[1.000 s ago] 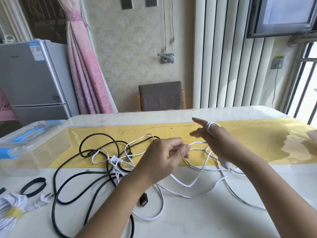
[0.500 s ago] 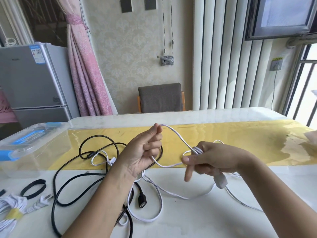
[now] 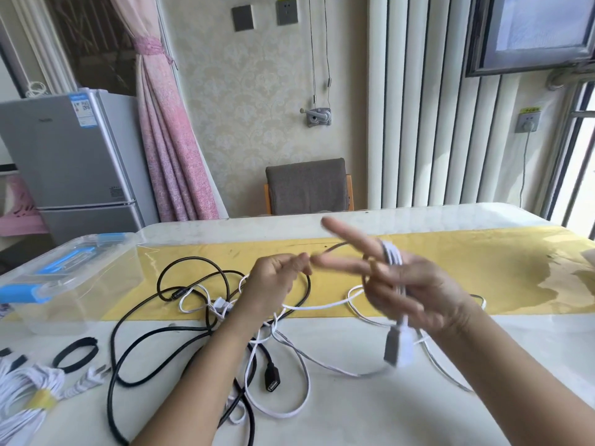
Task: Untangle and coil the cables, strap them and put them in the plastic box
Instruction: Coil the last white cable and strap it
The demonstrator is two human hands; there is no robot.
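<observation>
Above the yellow runner (image 3: 483, 268), both hands are mid-coil on the white cable (image 3: 322, 306). Right hand (image 3: 409, 291): fingers straight and splayed, loops draped over them, plug (image 3: 397, 347) dangling below. Left hand (image 3: 277, 281): pinches the feeding strand. The rest of the white cable lies tangled with the black cable (image 3: 272, 376) at the runner's near edge. Advice: feed slack under light tension, clear each crossing before wrapping, make even loops. Plastic box (image 3: 64, 284), lid on, sits at the runner's left end; strap (image 3: 75, 352) lies off its near-left corner.
</observation>
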